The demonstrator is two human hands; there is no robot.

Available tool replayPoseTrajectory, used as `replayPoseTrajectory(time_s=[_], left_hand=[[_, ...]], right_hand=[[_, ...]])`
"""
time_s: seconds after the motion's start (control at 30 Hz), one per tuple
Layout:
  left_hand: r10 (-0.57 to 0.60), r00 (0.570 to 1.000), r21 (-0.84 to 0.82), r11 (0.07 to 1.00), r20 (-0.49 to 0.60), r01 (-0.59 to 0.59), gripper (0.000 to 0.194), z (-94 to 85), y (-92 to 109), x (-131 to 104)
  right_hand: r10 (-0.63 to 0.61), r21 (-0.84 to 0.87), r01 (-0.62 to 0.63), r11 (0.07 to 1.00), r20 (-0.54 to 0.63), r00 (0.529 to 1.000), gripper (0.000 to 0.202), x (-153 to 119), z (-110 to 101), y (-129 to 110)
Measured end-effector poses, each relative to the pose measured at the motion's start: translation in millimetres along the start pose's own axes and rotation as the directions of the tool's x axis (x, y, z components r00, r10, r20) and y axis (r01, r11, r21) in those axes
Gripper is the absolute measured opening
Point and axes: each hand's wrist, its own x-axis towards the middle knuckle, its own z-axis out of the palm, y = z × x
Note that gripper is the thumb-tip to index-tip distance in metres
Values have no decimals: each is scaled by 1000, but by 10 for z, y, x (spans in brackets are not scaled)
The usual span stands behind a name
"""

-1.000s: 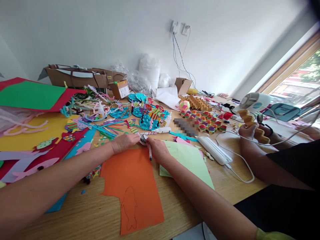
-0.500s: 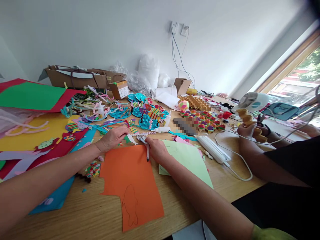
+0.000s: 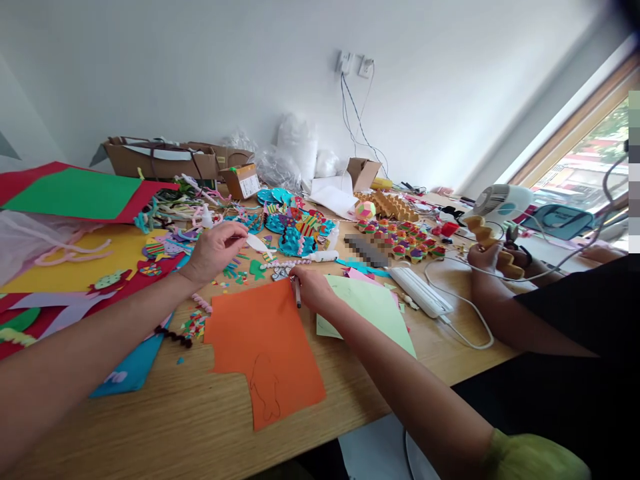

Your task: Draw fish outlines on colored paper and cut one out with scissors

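An orange sheet (image 3: 270, 333) with a fish-like pencil outline near its lower edge lies on the wooden table. At its top right corner, my right hand (image 3: 313, 291) is closed on a dark-tipped pen (image 3: 298, 293). My left hand (image 3: 214, 250) is raised above the table left of the sheet's top edge, its fingers bent and partly touching. A white leaf-shaped paper piece (image 3: 259, 245) lies just right of its fingertips. Beside my right hand, a pale green sheet (image 3: 370, 310) rests partly under the forearm.
Colourful paper and pipe cleaners (image 3: 195, 200) cover the table's back. A white power strip (image 3: 420, 292) with a cable lies at right, below painted egg cartons (image 3: 407, 241). Another person's hand (image 3: 485, 259) holds a carton piece near a white fan (image 3: 500, 202).
My left hand has moved up and left, away from the small papers. The view has shifted slightly, and my right hand still holds the pen by the orange sheet's corner.
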Motion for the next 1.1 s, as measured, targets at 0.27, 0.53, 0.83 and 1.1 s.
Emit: replayPoseTrajectory(time_s=[0.27,0.53,0.83,1.1], left_hand=[[-59,998,-187,980,33,64,13,37,339,-33],[-42,953,-370,916,301,157,7,141,673,-483],[-35,839,-428,848,543,312,11,417,737,-881],[22,730,-250,946,683,206,16,345,707,-974]], right_hand=[[110,405,-24,914,-191,975,25,-270,-254,-51],[171,975,-25,219,-13,985,20,-907,-359,-304],[219,724,28,690,-245,944,17,-1571,59,-342],[150,637,46,769,-249,957,13,-1689,309,-340]])
